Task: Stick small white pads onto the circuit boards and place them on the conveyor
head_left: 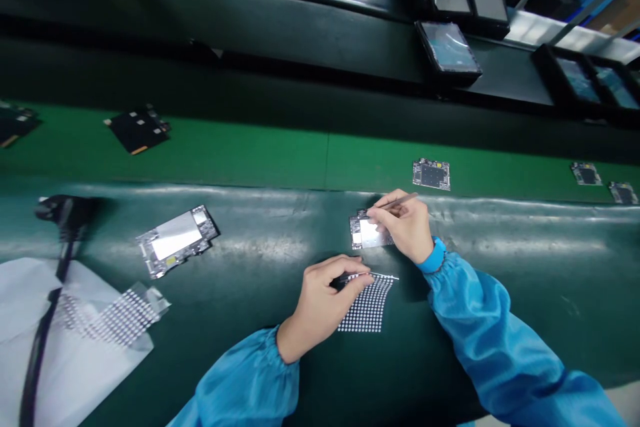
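My right hand is closed around a thin tool like tweezers, its tip over a small circuit board with a silvery shield on the dark green bench. My left hand pinches the top edge of a clear sheet of small white dot stickers lying just below the board. Both arms wear blue sleeves.
A larger board with a silver plate lies to the left, beside another dot sheet on white paper and a black cabled tool. The green conveyor belt carries more boards. Trays with screens sit beyond.
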`<state>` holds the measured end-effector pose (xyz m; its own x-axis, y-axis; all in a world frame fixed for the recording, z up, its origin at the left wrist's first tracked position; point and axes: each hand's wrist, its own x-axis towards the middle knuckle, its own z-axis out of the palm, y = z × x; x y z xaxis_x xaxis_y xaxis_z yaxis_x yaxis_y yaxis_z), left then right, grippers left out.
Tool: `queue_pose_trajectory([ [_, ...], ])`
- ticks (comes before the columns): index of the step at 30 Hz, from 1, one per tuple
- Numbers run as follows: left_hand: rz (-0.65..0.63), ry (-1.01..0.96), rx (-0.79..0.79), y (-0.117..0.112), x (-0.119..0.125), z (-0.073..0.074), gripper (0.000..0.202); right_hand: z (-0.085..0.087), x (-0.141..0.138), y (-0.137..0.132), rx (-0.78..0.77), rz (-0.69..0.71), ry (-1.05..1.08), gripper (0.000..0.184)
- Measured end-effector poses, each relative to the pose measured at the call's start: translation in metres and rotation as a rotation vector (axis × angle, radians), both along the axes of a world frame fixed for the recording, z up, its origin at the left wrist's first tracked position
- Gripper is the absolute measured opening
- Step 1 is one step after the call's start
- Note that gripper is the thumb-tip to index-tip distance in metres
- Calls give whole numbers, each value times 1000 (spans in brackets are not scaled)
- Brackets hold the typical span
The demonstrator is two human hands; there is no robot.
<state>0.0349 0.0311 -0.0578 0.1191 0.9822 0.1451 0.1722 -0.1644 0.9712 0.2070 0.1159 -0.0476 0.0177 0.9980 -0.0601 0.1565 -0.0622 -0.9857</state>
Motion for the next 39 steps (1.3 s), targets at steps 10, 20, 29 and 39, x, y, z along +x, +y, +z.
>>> queue_pose_trajectory([
  [10, 5, 9, -2, 0, 0, 0, 5, -12, 9, -10, 212, 72, -91, 8],
  [20, 3, 5, -3, 1, 0, 2, 5, -10, 7, -8, 192, 51, -131, 6],
  [29, 12, 18, -16, 0, 0, 1, 4, -9, 7, -8, 197, 50, -131, 7],
  [39, 8, 8, -3, 0, 0, 1, 4, -6, 7, -8, 152, 52, -152, 9],
])
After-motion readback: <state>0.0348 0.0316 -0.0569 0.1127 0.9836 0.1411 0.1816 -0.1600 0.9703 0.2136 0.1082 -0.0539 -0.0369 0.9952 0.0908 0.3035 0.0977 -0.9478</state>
